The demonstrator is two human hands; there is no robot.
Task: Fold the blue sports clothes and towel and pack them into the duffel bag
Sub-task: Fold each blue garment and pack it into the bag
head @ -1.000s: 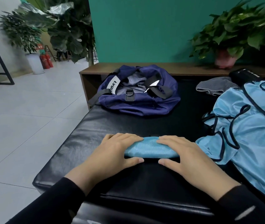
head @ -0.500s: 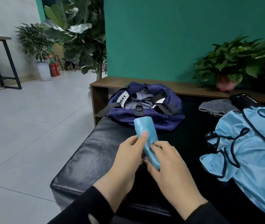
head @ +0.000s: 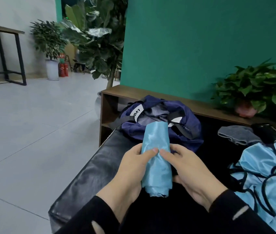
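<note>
Though shiny, light-blue garment (head: 156, 159) tightly rolled.

A leafy green potted plant in a pink pot (head: 246, 109) stands on the long brown wooden shelf (head: 201, 107); red fire extinguishers (head: 63, 70) sit far left of it.

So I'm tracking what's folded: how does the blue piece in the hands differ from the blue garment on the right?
The blue roll is a tight bundle held by both hands; the blue garment lies spread and rumpled on the bench, untouched. The garment shows dark cords; the roll shows none. Both are shiny light blue.
</note>
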